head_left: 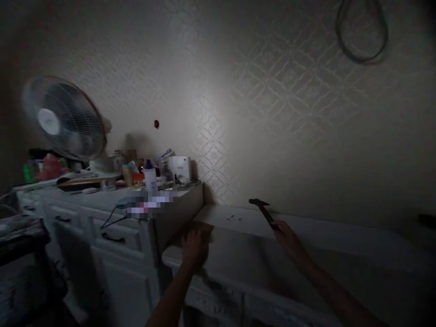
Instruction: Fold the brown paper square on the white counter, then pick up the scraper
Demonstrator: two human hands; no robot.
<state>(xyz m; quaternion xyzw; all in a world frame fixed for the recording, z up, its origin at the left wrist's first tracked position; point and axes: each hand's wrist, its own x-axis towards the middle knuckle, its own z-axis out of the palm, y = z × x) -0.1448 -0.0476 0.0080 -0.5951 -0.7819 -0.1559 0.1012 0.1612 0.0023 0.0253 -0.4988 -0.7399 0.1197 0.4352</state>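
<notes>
In the head view my right hand (285, 234) is closed around the handle of a dark hammer (264, 210), which is held up above the white surface with its head pointing up and left. My left hand (194, 245) has its fingers curled over a brown flat piece (206, 228) at the left end of that surface. Dim light hides whether the piece is wood or cardboard. A few small pieces, perhaps nails (232, 218), lie behind it, near the wall.
A low white cabinet top (235, 250) runs along the patterned wall. To the left, a taller white cabinet (122, 259) carries a fan (64, 118), a white bottle (150, 177), a glass (166, 172) and other items. A cable loop (362, 60) hangs upper right.
</notes>
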